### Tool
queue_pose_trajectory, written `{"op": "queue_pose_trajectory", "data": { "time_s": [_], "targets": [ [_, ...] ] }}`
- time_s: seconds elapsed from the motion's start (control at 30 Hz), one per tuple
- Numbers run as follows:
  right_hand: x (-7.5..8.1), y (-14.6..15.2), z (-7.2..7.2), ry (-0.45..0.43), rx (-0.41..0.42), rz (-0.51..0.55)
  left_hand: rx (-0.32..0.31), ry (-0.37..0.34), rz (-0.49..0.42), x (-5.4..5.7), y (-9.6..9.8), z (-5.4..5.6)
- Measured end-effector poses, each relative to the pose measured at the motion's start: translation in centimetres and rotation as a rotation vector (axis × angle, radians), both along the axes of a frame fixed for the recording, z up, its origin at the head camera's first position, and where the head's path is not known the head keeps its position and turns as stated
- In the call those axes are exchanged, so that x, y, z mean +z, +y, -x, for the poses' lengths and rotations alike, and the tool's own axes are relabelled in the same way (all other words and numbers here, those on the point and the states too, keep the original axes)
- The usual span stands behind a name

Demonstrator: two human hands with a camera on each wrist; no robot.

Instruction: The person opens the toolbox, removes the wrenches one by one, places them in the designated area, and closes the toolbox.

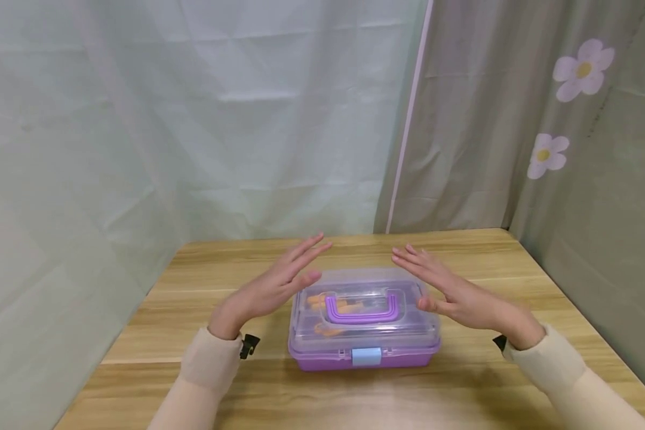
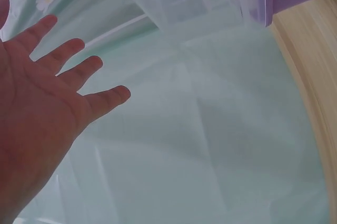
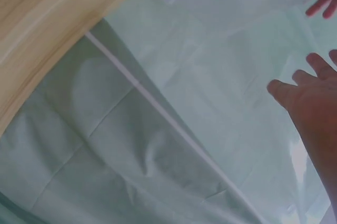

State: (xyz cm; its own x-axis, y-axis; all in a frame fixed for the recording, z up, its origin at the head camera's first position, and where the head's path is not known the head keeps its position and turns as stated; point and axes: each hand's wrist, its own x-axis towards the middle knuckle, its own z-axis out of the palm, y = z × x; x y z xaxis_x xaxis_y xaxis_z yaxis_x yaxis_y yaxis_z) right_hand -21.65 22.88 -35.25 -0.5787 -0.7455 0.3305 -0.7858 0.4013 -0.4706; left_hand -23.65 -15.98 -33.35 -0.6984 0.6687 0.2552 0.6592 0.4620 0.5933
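A purple plastic box (image 1: 365, 362) with a clear lid stands closed on the wooden table. On its lid is a purple handle (image 1: 362, 318), and a light blue latch (image 1: 366, 356) sits at the front. Orange items (image 1: 333, 306) show through the lid; their kind is unclear. My left hand (image 1: 274, 283) is raised by the box's left side, fingers straight and spread, holding nothing. Opposite it, my right hand (image 1: 457, 292) hovers by the right side with straight fingers, also holding nothing. The left wrist view shows the left palm (image 2: 47, 92) apart from the box.
The wooden table (image 1: 156, 334) reaches back to a pale curtain (image 1: 279, 119). At the right hangs a grey curtain (image 1: 462, 119) with white flowers. Dark wrist straps (image 1: 249, 346) are on both wrists.
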Motion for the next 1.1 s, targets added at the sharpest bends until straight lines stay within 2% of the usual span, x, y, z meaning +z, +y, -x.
{"op": "queue_pose_trajectory", "data": {
  "time_s": [0.23, 0.47, 0.63, 0.9, 1.1],
  "targets": [
    [-1.4, -0.7, -1.2, 0.099, 0.065, 0.039, -0.018, 0.036, 0.019, -0.1, 0.3, -0.4],
    [-2.7, -1.4, -1.6, 0.326, 0.156, 0.131, -0.034, 0.090, 0.028, 0.3, 0.8, -1.0],
    [-3.3, -1.6, -1.6, 0.373, 0.163, 0.164, -0.059, 0.156, 0.044, 0.9, 1.2, -1.9],
    [-4.6, -1.9, -1.4, 0.468, 0.163, 0.189, -0.083, 0.232, 0.060, 1.0, 1.8, -2.6],
    [-5.7, -2.2, -1.2, 0.529, 0.198, 0.251, -0.094, 0.351, 0.050, 0.9, 2.4, -3.2]
  ]
}}
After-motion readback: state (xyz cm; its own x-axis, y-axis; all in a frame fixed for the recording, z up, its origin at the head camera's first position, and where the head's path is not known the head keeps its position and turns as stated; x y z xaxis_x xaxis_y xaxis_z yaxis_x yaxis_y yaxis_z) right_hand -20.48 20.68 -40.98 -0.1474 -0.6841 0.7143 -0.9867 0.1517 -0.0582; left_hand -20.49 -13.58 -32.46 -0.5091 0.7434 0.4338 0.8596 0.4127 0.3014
